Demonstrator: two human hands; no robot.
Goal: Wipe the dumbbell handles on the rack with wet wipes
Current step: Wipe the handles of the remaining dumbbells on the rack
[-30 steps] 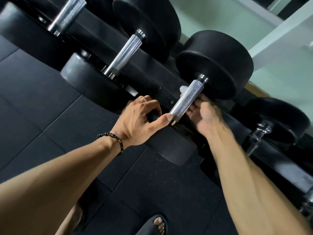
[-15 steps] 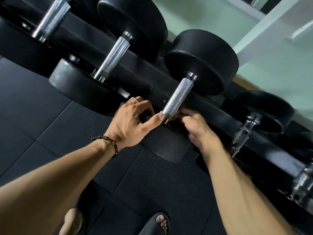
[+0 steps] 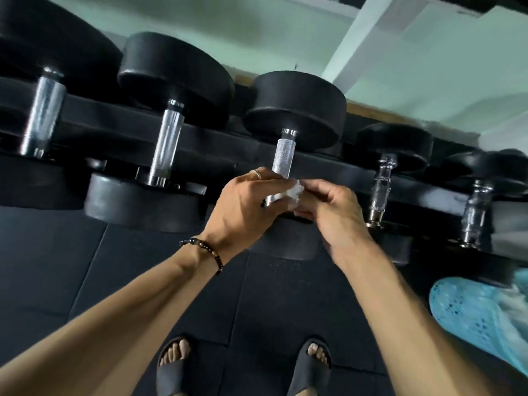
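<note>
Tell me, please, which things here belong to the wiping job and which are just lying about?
Part of the job:
wet wipe, in the right hand
knurled handle, gripped by the left hand
neighbouring dumbbell handles on the rack

Just lying about:
blue perforated object, lower right

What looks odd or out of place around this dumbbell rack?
Nothing looks broken or spilled. The one stray thing is a light blue perforated item at the right edge by the floor, too blurred to identify. The dumbbells sit in line on the rack.
</note>
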